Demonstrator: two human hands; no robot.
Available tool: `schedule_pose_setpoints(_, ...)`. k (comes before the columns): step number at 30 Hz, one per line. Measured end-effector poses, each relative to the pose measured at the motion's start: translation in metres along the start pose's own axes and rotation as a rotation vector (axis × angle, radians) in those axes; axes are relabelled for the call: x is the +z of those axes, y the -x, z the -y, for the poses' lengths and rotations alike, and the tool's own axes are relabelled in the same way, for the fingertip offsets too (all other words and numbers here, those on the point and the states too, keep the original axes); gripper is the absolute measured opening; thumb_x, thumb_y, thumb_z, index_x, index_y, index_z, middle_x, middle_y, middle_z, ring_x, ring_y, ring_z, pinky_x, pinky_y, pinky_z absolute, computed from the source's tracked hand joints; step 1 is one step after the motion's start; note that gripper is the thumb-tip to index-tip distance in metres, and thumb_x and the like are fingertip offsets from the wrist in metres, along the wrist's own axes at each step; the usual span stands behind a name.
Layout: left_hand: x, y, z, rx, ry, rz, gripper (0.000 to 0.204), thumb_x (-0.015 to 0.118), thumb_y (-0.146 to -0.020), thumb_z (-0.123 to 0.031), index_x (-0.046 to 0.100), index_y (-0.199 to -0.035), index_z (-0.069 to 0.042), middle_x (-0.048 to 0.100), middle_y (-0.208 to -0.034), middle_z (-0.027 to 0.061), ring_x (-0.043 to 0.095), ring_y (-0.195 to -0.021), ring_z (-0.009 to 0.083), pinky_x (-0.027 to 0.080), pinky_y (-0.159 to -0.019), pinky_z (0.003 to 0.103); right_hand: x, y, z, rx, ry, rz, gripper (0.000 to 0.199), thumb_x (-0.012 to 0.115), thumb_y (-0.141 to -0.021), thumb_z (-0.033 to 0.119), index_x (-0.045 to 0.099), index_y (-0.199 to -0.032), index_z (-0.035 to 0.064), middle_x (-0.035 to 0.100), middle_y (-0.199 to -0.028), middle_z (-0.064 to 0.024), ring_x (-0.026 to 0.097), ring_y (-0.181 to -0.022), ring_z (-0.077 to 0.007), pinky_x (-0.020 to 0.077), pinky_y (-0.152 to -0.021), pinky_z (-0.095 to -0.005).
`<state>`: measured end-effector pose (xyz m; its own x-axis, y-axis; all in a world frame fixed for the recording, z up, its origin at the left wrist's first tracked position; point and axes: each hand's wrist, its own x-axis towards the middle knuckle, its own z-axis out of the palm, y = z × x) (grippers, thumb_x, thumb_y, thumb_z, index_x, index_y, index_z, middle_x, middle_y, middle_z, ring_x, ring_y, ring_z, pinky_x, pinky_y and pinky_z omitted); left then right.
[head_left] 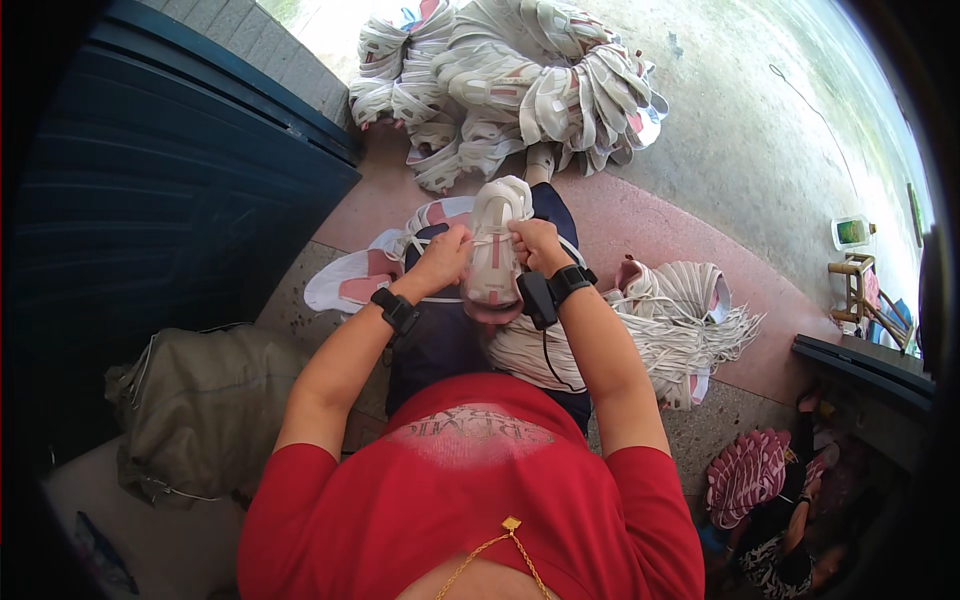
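Note:
A white and pink shoe upper (pixel 494 262) lies over my lap, its toe end pointing away from me. My left hand (pixel 453 257) is closed at its left side, and my right hand (pixel 537 246) is closed at its right side. A white shoelace (pixel 490 237) crosses the upper between the two fists, and each seems to pinch an end of it; the fingertips are partly hidden. More white and pink uppers (pixel 360 282) rest by my left leg. Beside my right thigh lies a bundle of uppers (pixel 690 285) with many long loose white laces (pixel 650 345).
A large heap of strung-together uppers (pixel 545 75) stands on the floor ahead. Left are a dark blue metal door (pixel 190 170) and an olive sack (pixel 215 400). A bamboo stool (pixel 858 285) stands far right. Another person (pixel 790 540) sits at lower right beside pink uppers (pixel 748 475).

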<state>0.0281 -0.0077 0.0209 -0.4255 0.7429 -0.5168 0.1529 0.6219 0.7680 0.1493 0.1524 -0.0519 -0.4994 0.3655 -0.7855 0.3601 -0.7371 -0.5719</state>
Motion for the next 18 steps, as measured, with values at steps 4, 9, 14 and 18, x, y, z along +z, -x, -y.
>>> schedule_pose_setpoints(4, -0.005, -0.002, 0.01, -0.005, -0.045, -0.009, 0.017, 0.053, -0.1, -0.018, 0.056, -0.105, -0.002, 0.064, -0.077, 0.0066, 0.062, -0.055, 0.0117, 0.05, -0.046, 0.026, -0.017, 0.024, 0.018, -0.17, -0.504, 0.133, 0.02, 0.065, -0.091, 0.026, 0.061, -0.082, 0.0088, 0.063, -0.082, -0.0065, 0.06, -0.077, -0.0186, 0.0461, -0.07, -0.0372)
schedule_pose_setpoints(9, -0.016, -0.001, 0.012, -0.023, 0.021, -0.021, 0.017, 0.055, -0.099, -0.017, 0.057, -0.105, -0.002, 0.063, -0.08, 0.006, 0.062, -0.056, 0.0114, 0.05, -0.046, 0.025, -0.158, 0.134, 0.129, -0.692, -0.775, 0.432, 0.019, 0.052, -0.102, 0.023, 0.062, -0.09, 0.0114, 0.065, -0.09, -0.0056, 0.062, -0.095, -0.0224, 0.0445, -0.099, -0.0533)
schedule_pose_setpoints(14, -0.016, -0.003, 0.015, -0.023, 0.062, -0.01, 0.016, 0.055, -0.099, -0.016, 0.058, -0.104, -0.001, 0.063, -0.08, 0.0059, 0.062, -0.057, 0.0114, 0.049, -0.046, 0.025, -0.325, 0.306, 0.233, -0.911, -0.473, 0.383, 0.013, 0.048, -0.101, 0.01, 0.058, -0.097, 0.0034, 0.062, -0.096, -0.0064, 0.058, -0.104, -0.023, 0.0378, -0.108, -0.0521)
schedule_pose_setpoints(18, -0.018, -0.01, 0.033, 0.233, -0.184, -0.209, 0.016, 0.055, -0.099, -0.016, 0.058, -0.103, -0.001, 0.064, -0.081, 0.0064, 0.062, -0.059, 0.0113, 0.051, -0.054, 0.025, -0.405, 0.386, 0.262, -1.123, -0.492, 0.146, 0.015, 0.049, -0.101, 0.012, 0.061, -0.098, 0.0026, 0.062, -0.09, -0.0054, 0.057, -0.096, -0.0203, 0.0397, -0.098, -0.0472)
